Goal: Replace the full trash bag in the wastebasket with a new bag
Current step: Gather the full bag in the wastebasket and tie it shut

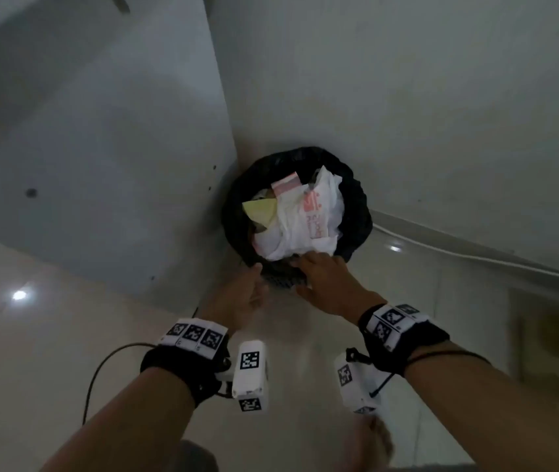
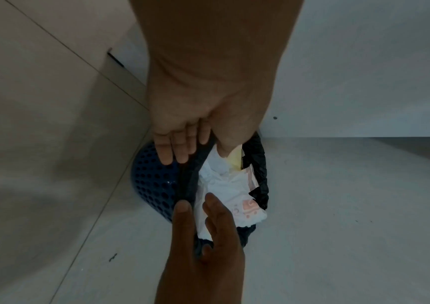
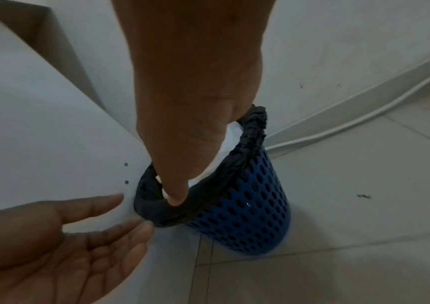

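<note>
A blue perforated wastebasket (image 1: pixel 281 279) (image 2: pixel 154 185) (image 3: pixel 247 205) stands on the floor in a corner. A black trash bag (image 1: pixel 356 206) (image 2: pixel 260 164) (image 3: pixel 250 144) lines it, rolled over the rim. White plastic bags and paper (image 1: pixel 305 219) (image 2: pixel 224 185) fill it to the top. My left hand (image 1: pixel 256 277) (image 2: pixel 200 152) (image 3: pixel 130 211) is at the near left rim, fingers straight, fingertips touching the bag's roll. My right hand (image 1: pixel 312 264) (image 2: pixel 198 205) (image 3: pixel 176 195) straddles the near rim, thumb on the black roll and fingers over the trash. In the right wrist view those fingers are hidden.
A white cabinet panel (image 1: pixel 101 165) rises right beside the basket on the left, and a wall (image 1: pixel 407 97) stands behind it. A white cable (image 1: pixel 475 258) (image 3: pixel 338 115) runs along the wall's foot to the right. Glossy floor tiles (image 1: pixel 66 352) lie in front.
</note>
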{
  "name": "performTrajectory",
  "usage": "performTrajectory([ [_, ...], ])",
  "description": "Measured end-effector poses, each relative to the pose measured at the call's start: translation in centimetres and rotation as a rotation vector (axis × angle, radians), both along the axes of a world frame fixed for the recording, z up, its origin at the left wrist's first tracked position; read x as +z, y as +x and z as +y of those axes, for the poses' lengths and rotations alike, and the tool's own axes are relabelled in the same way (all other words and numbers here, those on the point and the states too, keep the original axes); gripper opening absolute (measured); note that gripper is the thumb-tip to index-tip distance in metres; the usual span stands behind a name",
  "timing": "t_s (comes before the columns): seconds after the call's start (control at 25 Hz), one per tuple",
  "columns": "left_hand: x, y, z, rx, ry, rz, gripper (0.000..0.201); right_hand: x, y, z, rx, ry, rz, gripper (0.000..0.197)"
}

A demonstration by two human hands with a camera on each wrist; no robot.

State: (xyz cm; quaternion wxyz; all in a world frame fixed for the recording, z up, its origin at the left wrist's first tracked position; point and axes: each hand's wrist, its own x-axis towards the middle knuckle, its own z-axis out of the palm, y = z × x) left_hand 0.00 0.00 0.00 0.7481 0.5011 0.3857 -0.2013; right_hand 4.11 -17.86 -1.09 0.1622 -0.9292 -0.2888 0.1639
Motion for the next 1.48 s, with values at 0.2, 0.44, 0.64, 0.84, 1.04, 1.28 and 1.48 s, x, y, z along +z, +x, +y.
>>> performTrajectory([
  [0.2,-4.5,1.0,0.9,0.004,0.02,-0.072,0.028,-3.0,1.6,0.5,0.094,-0.19,-0.174,0.047],
  [0.44,-7.3,-1.7,0.2,0.024,-0.157,-0.182,0.042,-2.8,1.3,-1.5,0.13,-0.196,-0.146,0.034],
  [0.64,-7.7,-4.0,-0.8,-0.026,-0.199,-0.199,0.046,-1.8,-0.1,-2.6,0.179,-0.308,-0.171,0.033],
  [0.84,-7.8,-4.4,-0.5,0.033,-0.264,-0.186,0.032,-2.5,-1.3,-3.5,0.238,-0.101,-0.305,0.036],
  [1.04,-6.7,-5.7,-1.3,-0.001,-0.306,-0.15,0.012,-4.8,-4.1,-1.5,0.276,-0.029,-0.557,0.024],
  [1.28,-6.3,-5.6,0.5,0.093,-0.309,-0.113,0.047,-3.6,-3.9,-1.5,-0.057,0.328,-0.233,0.017],
  [1.48,-6.1,-5.4,0.7,0.077,-0.295,-0.084,0.007,-4.1,-4.4,-0.6,0.074,0.262,-0.346,0.043],
])
